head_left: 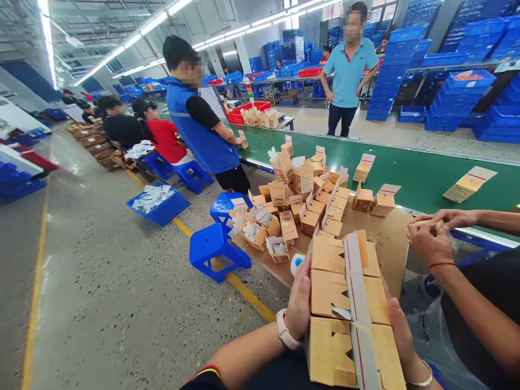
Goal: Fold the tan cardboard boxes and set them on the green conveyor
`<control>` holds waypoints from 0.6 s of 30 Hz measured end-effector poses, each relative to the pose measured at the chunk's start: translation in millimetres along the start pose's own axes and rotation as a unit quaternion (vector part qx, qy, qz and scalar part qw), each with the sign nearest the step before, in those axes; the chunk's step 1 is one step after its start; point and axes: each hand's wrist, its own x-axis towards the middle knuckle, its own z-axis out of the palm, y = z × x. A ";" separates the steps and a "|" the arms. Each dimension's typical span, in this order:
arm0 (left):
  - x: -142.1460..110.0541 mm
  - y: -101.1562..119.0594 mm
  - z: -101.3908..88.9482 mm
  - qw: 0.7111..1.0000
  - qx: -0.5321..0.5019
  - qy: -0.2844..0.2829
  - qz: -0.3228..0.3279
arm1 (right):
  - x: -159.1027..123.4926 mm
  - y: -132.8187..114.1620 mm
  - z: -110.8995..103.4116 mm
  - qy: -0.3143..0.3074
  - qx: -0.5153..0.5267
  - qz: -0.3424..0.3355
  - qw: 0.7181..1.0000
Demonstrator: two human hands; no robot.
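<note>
Cardboard carton blanks (329, 287), kraft-brown with notched die-cut edges, sit stacked upright between the person's hands, a white red-lined strip (356, 292) running along them; left hand (299, 306) and right hand (400, 338) press their fingers against opposite sides, gripping the stack; ahead of the fingers, folded boxes (303, 179) crowd the table (385, 230); a co-worker's hands (430, 238) work further right.

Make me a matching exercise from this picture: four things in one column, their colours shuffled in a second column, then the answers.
Things:
1. Conveyor belt
2. Front stool
3. Flat cartons held by the left hand
4. Watch strap

Colours:
A. Pale pink
B. Green
C. Tan
D. Blue

Pairs: 1-B, 2-D, 3-C, 4-A
</note>
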 end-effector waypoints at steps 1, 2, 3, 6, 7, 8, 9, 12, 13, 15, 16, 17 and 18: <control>3.0 0.5 -0.2 1.000 0.016 -0.012 0.006 | -9.0 9.9 1.3 0.020 0.017 0.018 1.000; 5.7 1.0 -0.7 0.999 0.031 -0.024 0.011 | -13.8 16.3 0.5 0.035 0.031 0.036 0.998; 8.2 1.4 -1.2 0.998 0.042 -0.035 0.013 | -15.2 19.6 -1.5 0.045 0.040 0.049 0.997; 14.8 1.5 -3.4 0.997 0.051 -0.060 0.010 | -10.6 19.9 -7.3 0.073 0.051 0.047 0.995; 16.7 1.1 -4.2 0.997 0.048 -0.066 0.008 | -9.0 19.1 -7.4 0.083 0.050 0.041 0.994; 18.6 0.5 -5.1 0.997 0.044 -0.070 0.006 | -8.2 18.6 -6.4 0.091 0.046 0.037 0.994; 20.4 -0.2 -6.1 0.996 0.040 -0.073 0.004 | -8.1 18.3 -4.7 0.096 0.040 0.034 0.994; 25.4 -1.9 -9.7 0.996 0.036 -0.081 0.001 | -9.7 18.5 2.1 0.099 0.033 0.039 0.994; 26.8 -2.1 -11.2 0.996 0.037 -0.085 0.000 | -10.2 18.6 4.4 0.104 0.036 0.039 0.993; 28.8 -1.6 -14.0 0.995 0.041 -0.091 -0.001 | -10.7 18.2 9.1 0.110 0.044 0.039 0.992; 29.4 -1.0 -15.4 0.995 0.042 -0.091 -0.001 | -10.9 17.6 11.8 0.107 0.048 0.040 0.992; 29.8 -0.1 -16.6 0.995 0.044 -0.092 -0.001 | -11.2 16.7 14.9 0.105 0.052 0.042 0.992; 30.0 1.0 -17.7 0.995 0.045 -0.093 -0.002 | -11.6 15.5 18.3 0.104 0.054 0.045 0.992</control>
